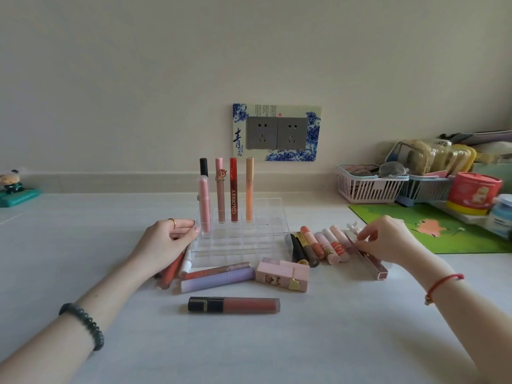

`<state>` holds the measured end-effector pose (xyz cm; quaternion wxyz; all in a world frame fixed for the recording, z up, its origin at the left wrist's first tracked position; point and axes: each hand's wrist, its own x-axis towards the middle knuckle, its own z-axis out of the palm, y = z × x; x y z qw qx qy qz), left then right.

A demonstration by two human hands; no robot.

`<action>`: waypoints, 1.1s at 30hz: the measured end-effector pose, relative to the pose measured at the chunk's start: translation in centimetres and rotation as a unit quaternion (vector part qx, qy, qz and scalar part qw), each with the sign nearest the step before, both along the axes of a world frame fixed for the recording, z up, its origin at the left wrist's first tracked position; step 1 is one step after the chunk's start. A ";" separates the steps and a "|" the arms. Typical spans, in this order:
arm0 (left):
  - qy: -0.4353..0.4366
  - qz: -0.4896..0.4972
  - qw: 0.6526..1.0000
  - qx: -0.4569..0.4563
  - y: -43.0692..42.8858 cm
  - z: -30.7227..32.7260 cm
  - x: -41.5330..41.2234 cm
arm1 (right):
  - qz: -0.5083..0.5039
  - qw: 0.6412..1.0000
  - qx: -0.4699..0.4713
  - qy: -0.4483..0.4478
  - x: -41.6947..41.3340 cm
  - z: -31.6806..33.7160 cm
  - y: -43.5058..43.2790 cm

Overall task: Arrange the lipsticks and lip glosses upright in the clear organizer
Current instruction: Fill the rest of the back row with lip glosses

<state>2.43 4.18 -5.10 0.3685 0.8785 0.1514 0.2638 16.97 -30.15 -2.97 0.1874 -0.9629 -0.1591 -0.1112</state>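
Observation:
The clear organizer (286, 236) stands mid-table with several tubes upright in its back row: a pink one with a black cap (204, 206), a pink cartoon one (220, 195), a red one (233, 195) and an orange one (249, 189). My left hand (169, 239) touches the organizer's left wall with loosely curled fingertips, beside the black-capped tube. My right hand (388, 239) pinches a clear square mauve lip gloss (372, 263) lying at the right end of a row of lipsticks (318, 245). A lilac tube (219, 279), a pink lipstick box (281, 274) and a black-capped red gloss (234, 304) lie in front.
Reddish tubes (171, 270) lie partly under my left wrist. A green mat (443, 231), two small baskets (368, 187) and a red tin (473, 192) crowd the right back. A figurine (12, 187) stands far left. A wall socket (277, 133) is behind the organizer.

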 end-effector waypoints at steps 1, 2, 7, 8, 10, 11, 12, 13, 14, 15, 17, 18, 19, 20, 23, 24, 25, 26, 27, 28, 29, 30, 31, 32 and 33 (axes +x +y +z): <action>0.004 0.001 1.000 0.001 0.0 0.0 0.0 | -0.005 1.000 -0.010 -0.003 0.1 -0.1 0.0; 0.008 0.000 1.000 0.001 0.0 0.0 0.0 | -0.010 1.000 -0.023 -0.006 0.1 -0.1 0.0; 0.019 0.000 1.000 0.002 -0.2 -0.2 -0.1 | -0.025 0.997 -0.077 0.010 0.3 -0.4 0.1; 0.019 0.000 1.000 0.003 -0.2 -0.2 -0.1 | -0.030 0.996 -0.084 0.017 0.4 -0.3 0.2; 0.019 0.001 1.000 0.003 -0.2 -0.2 -0.1 | -0.042 0.994 -0.100 0.032 0.5 -0.1 0.4; 0.019 0.001 1.000 0.001 -0.2 -0.2 -0.1 | -0.048 0.992 -0.108 0.037 0.5 0.0 0.6; 0.018 0.001 1.000 0.001 -0.2 -0.2 -0.1 | -0.052 0.991 -0.113 0.039 0.5 0.1 0.7; 0.018 0.001 1.000 0.001 -0.2 -0.2 -0.1 | -0.056 0.991 -0.115 0.041 0.5 0.1 0.8; 0.018 0.000 1.000 0.001 -0.2 -0.2 -0.1 | -0.059 0.991 -0.114 0.042 0.5 0.0 0.9; 0.018 0.000 1.000 0.001 -0.2 -0.2 -0.1 | -0.065 0.991 -0.109 0.043 0.4 0.0 1.0; 0.018 -0.001 1.000 -0.001 -0.2 -0.2 -0.1 | -0.081 0.992 -0.084 0.042 0.3 0.1 0.8; 0.017 -0.001 1.000 -0.001 -0.2 -0.2 -0.1 | -0.087 0.993 -0.067 0.039 0.2 0.3 0.7; 0.017 -0.001 1.000 -0.001 -0.2 -0.2 -0.1 | -0.088 0.994 -0.048 0.033 0.1 0.6 0.5; 0.017 -0.002 1.000 -0.001 -0.2 -0.2 0.0 | -0.083 0.996 -0.027 0.023 0.0 1.1 0.4; 0.019 -0.005 1.000 -0.001 -0.2 -0.3 -0.1 | -0.027 0.997 0.073 -0.020 -0.8 3.2 0.6; 0.019 -0.005 1.000 -0.002 -0.1 -0.3 0.0 | 0.002 0.993 0.117 -0.030 -1.2 3.8 0.9; 0.020 -0.005 1.000 -0.003 -0.1 -0.3 0.0 | 0.032 0.985 0.163 -0.037 -1.6 4.5 1.4; 0.020 -0.005 1.000 -0.005 -0.1 -0.3 0.0 | 0.061 0.976 0.206 -0.041 -2.1 5.1 2.0; 0.021 -0.005 1.000 -0.005 -0.1 -0.3 0.0 | 0.088 0.965 0.246 -0.040 -2.5 5.7 2.6; 0.021 -0.005 1.000 -0.004 -0.1 -0.3 0.0 | 0.112 0.952 0.283 -0.033 -2.7 6.1 3.3; 0.020 -0.005 1.000 -0.005 -0.1 -0.3 0.1 | 0.132 0.939 0.318 -0.023 -2.8 6.5 4.0; 0.018 -0.007 1.000 -0.006 -0.1 -0.3 0.1 | 0.149 0.926 0.346 -0.011 -2.8 6.9 4.8; 0.017 -0.008 1.000 -0.006 -0.1 -0.4 0.1 | 0.162 0.917 0.365 -0.002 -2.8 7.2 5.6; 0.017 -0.009 1.000 -0.003 -0.1 -0.4 0.1 | 0.174 0.910 0.377 0.003 -2.6 7.4 6.3; 0.017 -0.010 1.000 0.000 0.0 -0.4 0.1 | 0.183 0.906 0.382 0.005 -2.5 7.6 7.1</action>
